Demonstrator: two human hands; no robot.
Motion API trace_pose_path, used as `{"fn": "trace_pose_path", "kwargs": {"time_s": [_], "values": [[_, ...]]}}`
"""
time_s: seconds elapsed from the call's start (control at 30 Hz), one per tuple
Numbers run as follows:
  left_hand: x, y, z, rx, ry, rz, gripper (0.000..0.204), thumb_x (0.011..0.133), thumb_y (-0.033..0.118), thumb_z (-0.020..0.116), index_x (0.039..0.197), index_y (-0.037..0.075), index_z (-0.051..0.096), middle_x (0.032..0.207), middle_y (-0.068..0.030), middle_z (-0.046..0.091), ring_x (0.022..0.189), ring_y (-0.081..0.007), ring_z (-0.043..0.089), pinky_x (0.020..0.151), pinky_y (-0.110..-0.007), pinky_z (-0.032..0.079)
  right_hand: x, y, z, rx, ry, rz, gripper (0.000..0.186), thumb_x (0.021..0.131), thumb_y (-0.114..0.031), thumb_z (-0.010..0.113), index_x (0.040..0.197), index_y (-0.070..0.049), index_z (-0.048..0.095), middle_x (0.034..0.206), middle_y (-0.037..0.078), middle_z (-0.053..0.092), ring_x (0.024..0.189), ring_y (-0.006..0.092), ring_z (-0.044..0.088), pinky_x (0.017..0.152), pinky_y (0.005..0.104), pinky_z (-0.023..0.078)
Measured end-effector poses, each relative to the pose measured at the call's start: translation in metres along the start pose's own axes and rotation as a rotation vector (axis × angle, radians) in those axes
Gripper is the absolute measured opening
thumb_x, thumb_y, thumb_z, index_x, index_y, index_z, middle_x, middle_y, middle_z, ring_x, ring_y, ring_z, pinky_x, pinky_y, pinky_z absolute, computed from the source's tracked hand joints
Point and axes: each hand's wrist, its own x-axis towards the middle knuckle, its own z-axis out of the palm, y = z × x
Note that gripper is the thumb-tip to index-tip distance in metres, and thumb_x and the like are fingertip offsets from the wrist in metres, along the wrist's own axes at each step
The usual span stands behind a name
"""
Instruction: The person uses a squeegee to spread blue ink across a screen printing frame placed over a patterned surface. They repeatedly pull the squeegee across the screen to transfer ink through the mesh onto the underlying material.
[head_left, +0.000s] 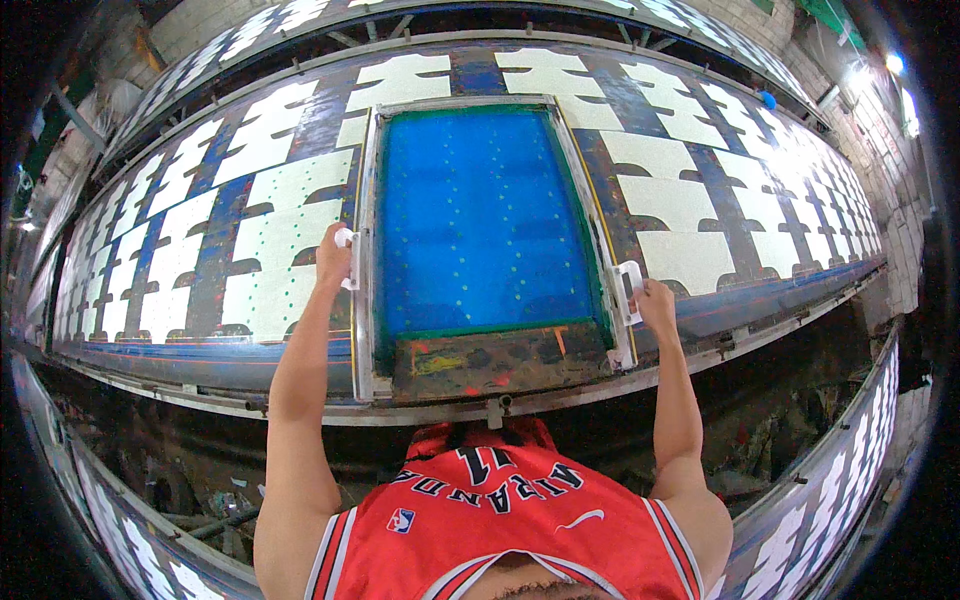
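Observation:
A large screen-printing frame point(367, 330) with a blue mesh point(480, 220) lies on the long table in front of me. Small green dots run down the mesh in rows, and its border is dark green. At the frame's left side, my left hand point(333, 258) is closed around a white handle point(346, 238). My right hand point(656, 303) grips the matching white handle point(630, 285) on the right side. Left of the frame, white cut fabric pieces point(262, 300) carry green dots. Pieces on the right point(690, 255) look plain.
The dark, paint-stained table point(480, 365) holds rows of white pieces out to both ends. A metal rail point(230, 403) with a small clamp point(495, 412) follows its near edge. Parallel tables with white pieces stand beyond and behind me. A blue round object point(768, 100) sits at the far right.

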Motion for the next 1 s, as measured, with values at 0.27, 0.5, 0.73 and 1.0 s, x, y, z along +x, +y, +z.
{"fn": "trace_pose_path", "kwargs": {"time_s": [0.27,0.5,0.73,1.0], "values": [[0.014,-0.024,0.006,0.162,-0.021,0.077,0.049,0.089,0.006,0.065,0.135,0.017,0.052,0.1,-0.0247,0.072,0.077,-0.037,0.073,0.063,-0.046,0.057,0.002,0.006,0.009,0.012,0.072,0.009,0.018,0.093,-0.015,0.065,0.096,0.003,0.07,0.077,0.016,0.075,0.072,0.028,0.075,0.071,0.0416,0.057],[0.011,-0.02,0.005,0.108,-0.109,-0.024,0.052,0.088,0.009,0.069,0.135,0.018,0.049,0.102,-0.0207,0.071,0.08,-0.0326,0.073,0.057,-0.041,0.056,0.002,0.01,0.003,-0.038,0.042,-0.036,0.017,0.091,-0.014,0.066,0.095,0.002,0.07,0.077,0.016,0.075,0.073,0.0281,0.076,0.072,0.0421,0.057],[0.011,-0.019,0.008,0.152,-0.049,-0.007,0.056,0.087,0.007,0.069,0.137,0.018,0.049,0.1,-0.0167,0.071,0.084,-0.0314,0.073,0.066,-0.042,0.057,0.012,0.025,0.006,0.05,-0.014,-0.033,0.02,0.088,-0.012,0.067,0.099,0.004,0.068,0.078,0.016,0.075,0.073,0.0298,0.076,0.073,0.0423,0.057],[0.013,-0.028,0.008,0.148,-0.059,0.023,0.058,0.086,0.008,0.07,0.139,0.017,0.048,0.105,-0.0189,0.071,0.091,-0.0336,0.072,0.074,-0.045,0.057,0.02,0.017,0.004,-0.119,-0.064,-0.002,0.027,0.086,-0.016,0.069,0.104,0.004,0.066,0.094,0.022,0.074,0.088,0.0386,0.074,0.08,0.0491,0.057]]}}
